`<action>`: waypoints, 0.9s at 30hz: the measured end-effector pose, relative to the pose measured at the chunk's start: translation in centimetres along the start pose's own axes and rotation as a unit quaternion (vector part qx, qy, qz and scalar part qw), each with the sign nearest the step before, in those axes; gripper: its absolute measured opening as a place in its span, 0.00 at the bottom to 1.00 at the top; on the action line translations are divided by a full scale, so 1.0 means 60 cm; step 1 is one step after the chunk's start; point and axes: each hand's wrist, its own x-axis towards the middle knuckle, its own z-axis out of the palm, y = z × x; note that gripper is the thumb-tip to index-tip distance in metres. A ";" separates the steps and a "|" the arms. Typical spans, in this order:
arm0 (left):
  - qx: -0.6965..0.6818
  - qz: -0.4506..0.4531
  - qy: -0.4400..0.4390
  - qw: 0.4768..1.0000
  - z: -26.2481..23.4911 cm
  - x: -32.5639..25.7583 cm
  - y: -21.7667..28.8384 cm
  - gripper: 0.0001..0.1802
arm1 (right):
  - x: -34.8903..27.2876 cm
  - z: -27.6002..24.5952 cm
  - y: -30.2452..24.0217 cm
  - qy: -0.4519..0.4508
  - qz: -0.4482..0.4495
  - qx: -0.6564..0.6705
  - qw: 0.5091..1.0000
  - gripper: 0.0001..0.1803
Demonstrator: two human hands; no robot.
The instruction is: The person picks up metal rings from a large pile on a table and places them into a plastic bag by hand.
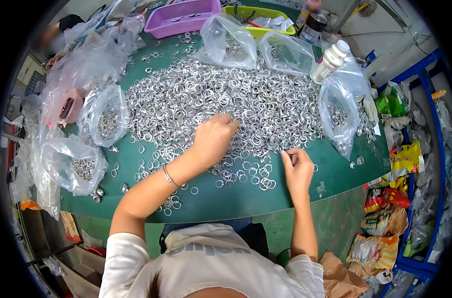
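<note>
We see a wide heap of small shiny metal rings [221, 99] spread over the green table [236, 198], ringed by crinkled clear plastic bags [104, 116] partly filled with more rings, with a white bottle [330, 60] and a purple tray [181, 17] at the far side. Our left hand [213, 139] lies palm-down on the heap's near edge, fingers curled loosely onto the rings, a thin bracelet [169, 175] at the wrist. Our right hand [296, 166] rests by the scattered rings, fingertips pinched narrowly; we cannot tell whether they hold a ring.
</note>
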 end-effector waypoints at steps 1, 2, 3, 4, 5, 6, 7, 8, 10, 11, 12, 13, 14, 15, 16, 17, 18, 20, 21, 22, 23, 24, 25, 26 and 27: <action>0.008 0.006 -0.007 1.000 0.006 0.000 -0.004 0.04 | 0.000 0.009 -0.010 0.013 -0.012 -0.047 0.999 0.11; 0.018 0.011 -0.015 1.000 0.010 0.000 -0.007 0.04 | 0.001 0.020 -0.018 0.026 -0.023 -0.094 0.995 0.13; 0.018 0.014 -0.015 1.000 0.013 -0.001 -0.008 0.04 | 0.002 0.026 -0.018 0.018 -0.035 -0.093 0.995 0.12; 0.019 0.017 -0.014 1.000 0.015 -0.001 -0.008 0.04 | 0.001 0.030 -0.016 0.010 -0.048 -0.092 0.995 0.11; 0.020 0.018 -0.013 1.000 0.015 -0.001 -0.009 0.04 | 0.002 0.027 -0.012 0.007 -0.035 -0.042 0.998 0.10; 0.008 0.014 -0.001 1.000 0.015 0.000 -0.008 0.04 | 0.004 0.021 -0.003 0.005 -0.022 0.008 1.000 0.09; -0.005 0.010 0.011 1.000 0.015 0.000 -0.008 0.05 | 0.005 0.015 0.004 0.003 -0.009 0.058 0.998 0.09; -0.018 0.006 0.024 1.000 0.014 0.000 -0.008 0.05 | 0.001 0.010 0.006 -0.002 0.061 0.215 0.975 0.07; -0.009 0.002 0.007 1.000 0.006 -0.001 -0.008 0.05 | 0.001 -0.019 0.026 -0.018 0.157 0.414 0.897 0.07; -0.006 -0.001 -0.003 1.000 0.004 -0.002 -0.007 0.05 | 0.005 -0.041 0.017 -0.036 0.222 0.567 0.793 0.09; 0.008 -0.002 -0.012 1.000 0.005 -0.003 -0.006 0.04 | 0.007 -0.052 0.019 -0.029 0.234 0.622 0.747 0.10; 0.023 -0.002 -0.021 1.000 0.006 -0.005 -0.005 0.04 | 0.008 -0.055 0.028 -0.022 0.259 0.632 0.730 0.10; 0.035 0.002 -0.030 0.999 0.008 -0.001 -0.003 0.04 | 0.008 -0.059 0.044 -0.010 0.282 0.641 0.714 0.10; 0.046 0.009 -0.035 0.998 0.011 0.002 -0.003 0.04 | 0.011 -0.057 0.063 -0.047 0.242 0.597 0.763 0.11; 0.057 0.015 -0.040 0.997 0.015 0.005 -0.005 0.04 | 0.008 -0.051 0.073 -0.030 0.203 0.459 0.864 0.10; 0.070 0.021 -0.045 0.996 0.018 0.008 -0.006 0.05 | 0.010 -0.041 0.062 -0.012 0.158 0.308 0.938 0.10; 0.061 0.026 -0.033 0.997 0.020 0.007 -0.008 0.05 | 0.009 -0.030 0.050 0.006 0.107 0.148 0.983 0.10; 0.044 0.039 -0.010 0.998 0.017 0.011 -0.007 0.08 | 0.004 -0.016 0.015 -0.026 0.063 -0.126 0.990 0.12; -0.059 -0.019 0.003 0.998 0.013 0.013 -0.002 0.08 | 0.003 -0.010 0.022 -0.027 0.043 -0.147 0.988 0.11; -0.162 -0.076 0.016 0.984 0.006 0.012 0.007 0.09 | 0.003 -0.003 0.031 -0.029 0.024 -0.168 0.985 0.10; -0.258 -0.134 0.028 0.956 -0.009 0.011 0.015 0.09 | 0.005 -0.002 0.039 -0.007 0.014 -0.077 0.997 0.10; -0.433 -0.236 -0.020 0.870 -0.026 0.007 0.018 0.09 | 0.006 -0.006 0.045 0.014 0.005 0.015 1.000 0.09; -0.587 -0.326 -0.065 0.738 -0.044 0.001 0.019 0.09 | 0.005 -0.017 0.046 0.011 0.047 0.122 0.991 0.08; -0.712 -0.399 -0.102 0.569 -0.058 -0.011 0.018 0.09 | -0.001 -0.027 0.056 -0.057 0.168 0.279 0.944 0.07; -0.788 -0.405 -0.110 0.451 -0.051 -0.029 0.013 0.08 | 0.001 -0.036 0.045 -0.071 0.209 0.464 0.858 0.06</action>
